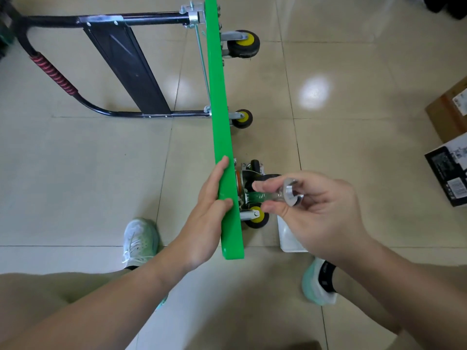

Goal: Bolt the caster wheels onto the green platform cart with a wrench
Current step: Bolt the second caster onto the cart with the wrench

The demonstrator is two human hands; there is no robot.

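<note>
Two bare hands work on a green cart (222, 122) standing on its edge on a tiled floor, seen from the head camera. Its folded black handle (121, 59) lies beyond the left fingertips.

Risks, as a judgement: the cart balances on a thin edge, so a hard pull on the wrench (278, 195) could tip it away from the bracing palm. The wrench head could also slip off the bolt, rounding it or knocking knuckles into the wheel (257, 217) just below the right thumb.

The left hand (209, 210) lies flat and open against the cart's near end, fingers (218, 173) stretched along the green edge, thumb pressed on it. The right hand (318, 210) pinches the wrench between thumb and fingertips (262, 185), its shiny ring end nearest the palm, its far end reaching into the wheel bracket. Two more wheels (246, 44) sit mounted well beyond both hands.
</note>
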